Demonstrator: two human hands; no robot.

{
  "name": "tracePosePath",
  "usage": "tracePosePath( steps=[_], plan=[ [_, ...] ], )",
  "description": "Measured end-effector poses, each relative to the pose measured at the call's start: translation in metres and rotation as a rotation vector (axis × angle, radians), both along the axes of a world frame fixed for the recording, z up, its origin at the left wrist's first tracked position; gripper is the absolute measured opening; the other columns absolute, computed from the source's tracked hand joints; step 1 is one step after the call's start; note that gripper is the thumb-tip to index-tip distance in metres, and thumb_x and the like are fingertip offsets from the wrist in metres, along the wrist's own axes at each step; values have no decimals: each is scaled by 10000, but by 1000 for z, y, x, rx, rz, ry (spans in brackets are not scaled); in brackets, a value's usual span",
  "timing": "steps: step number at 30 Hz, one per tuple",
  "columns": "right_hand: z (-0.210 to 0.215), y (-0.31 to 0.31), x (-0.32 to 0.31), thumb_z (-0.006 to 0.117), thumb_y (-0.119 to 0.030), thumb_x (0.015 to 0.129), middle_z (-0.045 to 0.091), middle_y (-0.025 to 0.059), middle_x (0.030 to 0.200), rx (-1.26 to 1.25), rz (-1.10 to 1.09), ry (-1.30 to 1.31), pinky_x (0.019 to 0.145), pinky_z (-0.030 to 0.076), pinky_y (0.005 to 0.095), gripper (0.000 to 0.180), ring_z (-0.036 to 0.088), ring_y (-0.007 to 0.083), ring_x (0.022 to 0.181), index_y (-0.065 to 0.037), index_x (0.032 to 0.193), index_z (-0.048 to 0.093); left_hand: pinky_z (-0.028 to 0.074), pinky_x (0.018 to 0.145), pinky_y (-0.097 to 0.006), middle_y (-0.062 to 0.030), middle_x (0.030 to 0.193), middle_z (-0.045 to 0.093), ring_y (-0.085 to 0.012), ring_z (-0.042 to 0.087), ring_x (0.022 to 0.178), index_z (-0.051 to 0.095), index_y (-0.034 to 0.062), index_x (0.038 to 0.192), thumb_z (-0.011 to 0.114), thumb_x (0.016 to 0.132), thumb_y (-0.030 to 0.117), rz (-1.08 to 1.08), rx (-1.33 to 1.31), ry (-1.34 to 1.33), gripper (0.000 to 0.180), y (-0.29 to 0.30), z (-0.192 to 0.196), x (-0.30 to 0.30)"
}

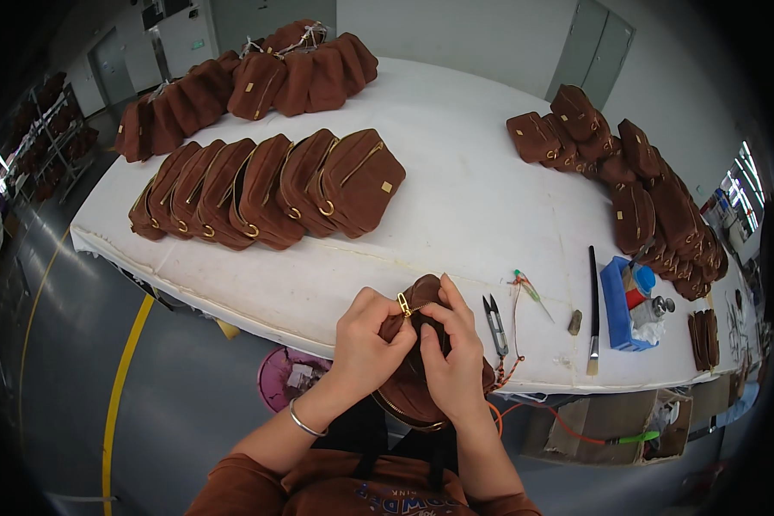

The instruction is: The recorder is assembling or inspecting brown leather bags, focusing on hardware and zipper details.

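A brown leather pouch (411, 397) with a gold-toothed zipper is held at the table's front edge, close to my body. My left hand (365, 340) is closed in a pinch on the pouch's upper left side, by a gold metal fitting (404, 304) at the zipper. With its fingers bent over the upper right edge, my right hand (454, 354) grips the same pouch, thumb pressed near the opening. Part of the pouch is hidden behind both hands. Just right of it lie thread snips (495, 325) with an orange cord.
Similar brown bags (275, 189) stand in a row at left, with more bundled behind and piled at right (662, 198). A green-handled awl (533, 294), a brush (592, 318) and a blue box (615, 310) of bottles lie rightward. A pink bin (275, 378) stands below the edge.
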State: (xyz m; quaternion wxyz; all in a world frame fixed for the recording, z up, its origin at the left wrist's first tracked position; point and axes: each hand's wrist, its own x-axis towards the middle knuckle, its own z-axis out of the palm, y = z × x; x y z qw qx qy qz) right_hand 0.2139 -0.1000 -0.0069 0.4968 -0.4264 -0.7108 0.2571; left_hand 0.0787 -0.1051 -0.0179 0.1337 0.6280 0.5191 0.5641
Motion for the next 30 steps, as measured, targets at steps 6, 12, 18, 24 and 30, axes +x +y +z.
tracePosePath(
  steps=[6, 12, 18, 24, 30],
  plan=[
    [1, 4, 11, 627, 3, 883, 454, 225, 1444, -182, 40, 120, 1038, 406, 353, 153, 503, 287, 1271, 22, 1033, 648, 493, 552, -327, -100, 842, 543, -242, 596, 630, 603, 9, 888, 691, 705, -45, -58, 55, 63, 210, -1, 0, 4],
    [1, 12, 20, 670, -16, 854, 471, 275, 1412, -225, 97, 51, 1044, 405, 387, 77, 507, 352, 1283, 21, 920, 684, 498, 541, -324, -100, 853, 547, -239, 603, 638, 622, 9, 924, 691, 703, -51, -46, 126, 86, 239, 3, -7, 6],
    [-5, 15, 23, 691, -29, 844, 449, 270, 1436, -330, 135, 194, 1066, 380, 384, 102, 488, 335, 1307, 6, 938, 709, 502, 544, -330, -104, 868, 548, -252, 603, 643, 632, 12, 946, 697, 702, -48, -58, 125, 112, 259, 5, -10, 7],
    [-7, 14, 21, 694, -29, 841, 444, 276, 1439, -357, 118, 247, 1066, 379, 386, 93, 480, 326, 1314, 1, 928, 710, 514, 556, -334, -103, 877, 551, -258, 617, 681, 635, 12, 960, 713, 702, -42, -42, 136, 135, 274, 6, -10, 10],
    [-11, 14, 18, 687, -29, 842, 444, 278, 1437, -371, 106, 298, 1061, 384, 382, 86, 480, 329, 1316, 10, 918, 701, 536, 576, -336, -97, 891, 559, -266, 635, 712, 633, 14, 970, 720, 701, -41, -22, 131, 145, 288, 5, -10, 11]
  ],
)
